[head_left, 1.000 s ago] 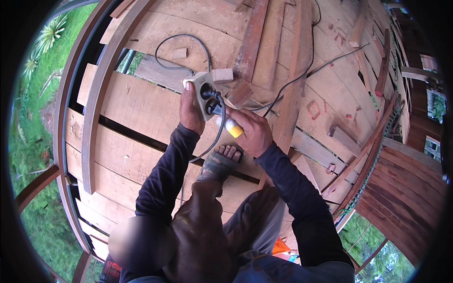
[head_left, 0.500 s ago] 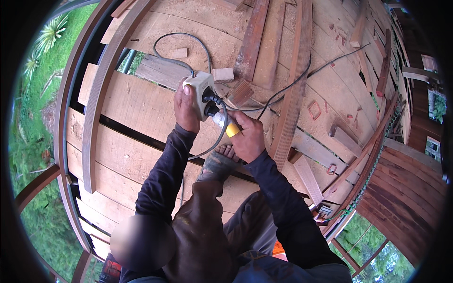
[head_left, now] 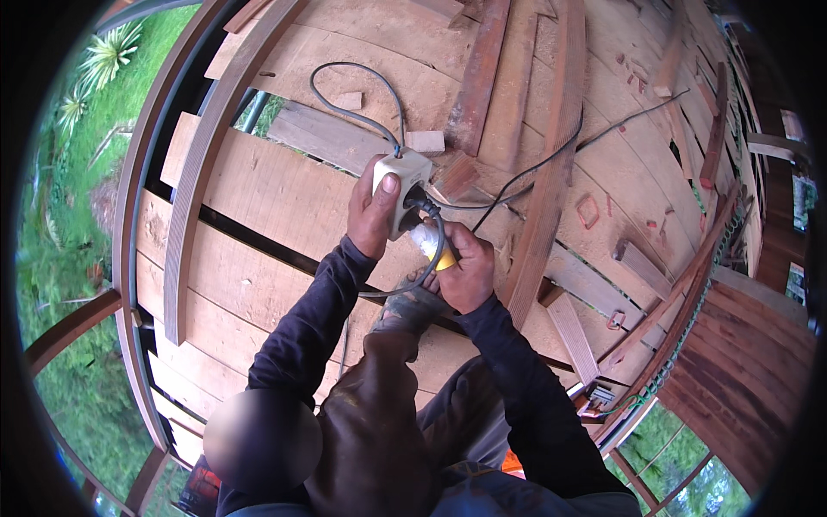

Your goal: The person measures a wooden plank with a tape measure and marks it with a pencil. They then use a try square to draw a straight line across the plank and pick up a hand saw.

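My left hand (head_left: 370, 220) grips a white multi-socket box (head_left: 389, 175) from its left side, thumb on top. A black plug (head_left: 422, 203) sits in the box's right face, and its dark cord loops down past my right hand. Closed around a plug-like piece with a whitish, clear-looking end and a yellow band (head_left: 444, 259) is my right hand (head_left: 470, 274). The whitish end is close against the lower part of that face; I cannot tell whether it is seated. From the box's top runs a grey cord (head_left: 398, 96), looped on the boards.
Sawdusty floorboards (head_left: 258, 189) have dark gaps between them. Long wooden beams (head_left: 551, 172) lie ahead, with wood offcuts (head_left: 642, 267) to the right. My bare foot (head_left: 413, 302) is below the box. A curved railing (head_left: 129, 215) edges the left side, above grass.
Both hands, the box and the yellow-banded piece sit slightly lower and farther right in the picture; the whole scene has shifted similarly. Both grips stay the same.
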Tool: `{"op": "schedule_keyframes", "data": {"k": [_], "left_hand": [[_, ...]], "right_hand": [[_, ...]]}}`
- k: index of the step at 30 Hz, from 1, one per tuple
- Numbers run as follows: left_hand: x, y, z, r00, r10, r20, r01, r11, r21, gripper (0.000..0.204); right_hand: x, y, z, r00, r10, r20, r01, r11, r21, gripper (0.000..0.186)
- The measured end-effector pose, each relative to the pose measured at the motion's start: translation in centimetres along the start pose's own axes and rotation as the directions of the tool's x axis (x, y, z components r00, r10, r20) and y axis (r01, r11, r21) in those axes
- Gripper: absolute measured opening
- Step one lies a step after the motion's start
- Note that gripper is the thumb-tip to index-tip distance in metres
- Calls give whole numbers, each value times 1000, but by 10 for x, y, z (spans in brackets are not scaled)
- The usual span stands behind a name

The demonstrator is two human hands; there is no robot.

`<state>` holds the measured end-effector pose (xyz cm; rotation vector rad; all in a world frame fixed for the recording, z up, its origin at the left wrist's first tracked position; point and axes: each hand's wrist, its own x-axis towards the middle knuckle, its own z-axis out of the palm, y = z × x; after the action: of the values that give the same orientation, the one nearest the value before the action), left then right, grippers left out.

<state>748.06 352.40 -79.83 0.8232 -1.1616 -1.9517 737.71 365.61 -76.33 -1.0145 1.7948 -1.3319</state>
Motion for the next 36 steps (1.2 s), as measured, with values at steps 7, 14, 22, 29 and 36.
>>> {"op": "schedule_keyframes", "data": {"k": [7, 14, 22, 29, 36], "left_hand": [[-15, -4, -6, 999, -46, -23, 49, 990, 135, 55], [-34, -18, -19, 973, -219, -72, 203, 962, -183, 53], [-34, 4, 3, 979, -105, -176, 104, 994, -12, 56], [-36, -24, -2, 954, -247, -168, 215, 958, -190, 56], [-47, -21, -3, 939, -332, -93, 323, 941, -98, 43]], "right_hand": [[-7, 23, 4, 994, -103, 23, 105, 989, -107, 21], [-8, 3, 9, 992, -100, 71, 107, 989, -97, 19], [-5, 5, 6, 989, -114, 97, 137, 952, -276, 23], [-7, 22, 6, 988, -8, 154, 86, 855, -511, 24], [-25, 41, 8, 995, -15, 97, 53, 912, -407, 33]]}}
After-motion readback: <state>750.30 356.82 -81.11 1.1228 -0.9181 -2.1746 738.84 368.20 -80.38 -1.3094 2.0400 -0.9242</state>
